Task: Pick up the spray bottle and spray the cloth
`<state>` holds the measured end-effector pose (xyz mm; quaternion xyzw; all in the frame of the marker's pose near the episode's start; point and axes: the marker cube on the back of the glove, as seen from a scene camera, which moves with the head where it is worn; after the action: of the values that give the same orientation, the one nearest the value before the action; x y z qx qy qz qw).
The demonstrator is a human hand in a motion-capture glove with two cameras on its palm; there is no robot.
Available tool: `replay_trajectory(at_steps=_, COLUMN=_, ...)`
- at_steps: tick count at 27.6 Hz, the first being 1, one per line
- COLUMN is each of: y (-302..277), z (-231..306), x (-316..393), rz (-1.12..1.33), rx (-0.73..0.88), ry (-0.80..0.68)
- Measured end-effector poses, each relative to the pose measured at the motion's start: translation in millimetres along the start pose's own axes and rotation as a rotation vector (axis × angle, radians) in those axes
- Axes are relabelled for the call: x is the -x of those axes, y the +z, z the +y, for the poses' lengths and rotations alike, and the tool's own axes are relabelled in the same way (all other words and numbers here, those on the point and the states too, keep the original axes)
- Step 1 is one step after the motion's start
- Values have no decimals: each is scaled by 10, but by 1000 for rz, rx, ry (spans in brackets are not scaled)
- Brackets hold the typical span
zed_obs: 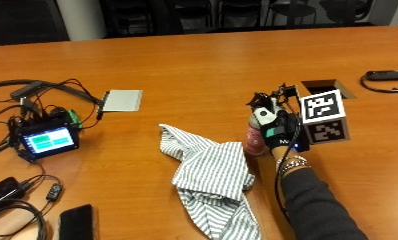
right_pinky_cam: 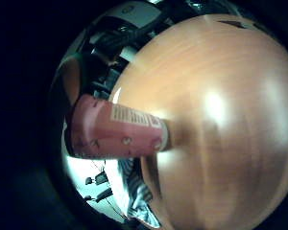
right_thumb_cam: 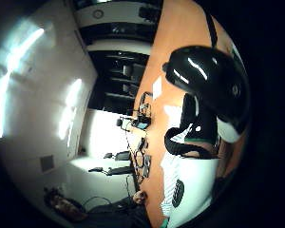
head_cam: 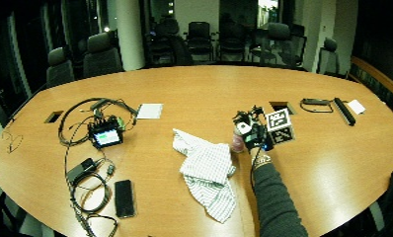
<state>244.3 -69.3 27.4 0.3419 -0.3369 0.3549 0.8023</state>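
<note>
A pink spray bottle (zed_obs: pixel 256 136) stands upright with its base at the wooden table (zed_obs: pixel 205 65), just right of a crumpled white-and-grey striped cloth (zed_obs: pixel 212 175). My gloved right hand (zed_obs: pixel 279 131) grips the bottle around its upper part from the right side. In the little finger side palm view the pink bottle body (right_pinky_cam: pixel 115 132) runs from the palm down to the table (right_pinky_cam: pixel 221 120), with the cloth (right_pinky_cam: pixel 139 194) beside it. The thumb side palm view shows a glossy black rounded top (right_thumb_cam: pixel 209 80) close to the palm. The wide outside view shows hand (head_cam: pixel 254 132), bottle (head_cam: pixel 238 140) and cloth (head_cam: pixel 206 170).
A small screen unit (zed_obs: pixel 49 140) with tangled cables sits at the left, a dark phone (zed_obs: pixel 76 220) near the front edge, and a grey pad (zed_obs: pixel 122 100) behind the cloth. A square table cutout (zed_obs: pixel 327 86) and a black object (zed_obs: pixel 389 75) lie at the far right.
</note>
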Motion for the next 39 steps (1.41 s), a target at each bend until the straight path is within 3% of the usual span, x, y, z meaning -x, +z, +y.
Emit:
replay_trajectory(at_steps=14, y=193, z=-9, x=430, rz=-83, rx=-304, ry=-415)
replay_trajectory(at_steps=23, y=102, z=-68, x=495, rz=-110, rx=-328, ry=-437)
replay_trajectory(at_steps=28, y=297, z=-99, x=164, rz=-101, rx=-317, ry=-413)
replay_trajectory(at_steps=34, y=366, z=64, x=-559, rz=-100, rx=-173, ry=-340)
replay_trajectory(at_steps=39, y=247, z=117, x=-463, rz=-106, rx=-23, ry=-336)
